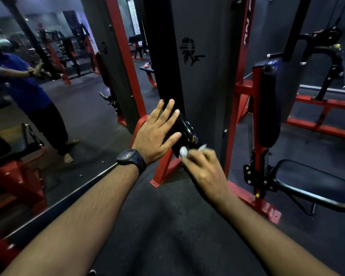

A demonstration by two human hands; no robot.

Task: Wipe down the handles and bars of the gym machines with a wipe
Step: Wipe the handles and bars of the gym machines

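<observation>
A black padded roller (186,129) on the red-framed machine sticks out toward me at centre. My left hand (157,130), with a dark watch on the wrist, lies against the roller's left side with straight, spread fingers. My right hand (202,166) pinches a small white wipe (184,151) and holds it against the roller's lower end. The hand looks motion-blurred.
A wall mirror (48,96) fills the left side and reflects a person in a blue shirt. The machine's black weight-stack cover (203,66) and red uprights (237,108) stand behind the roller. A black seat (315,184) and back pad (267,108) are at right. Dark rubber floor (167,216) lies below.
</observation>
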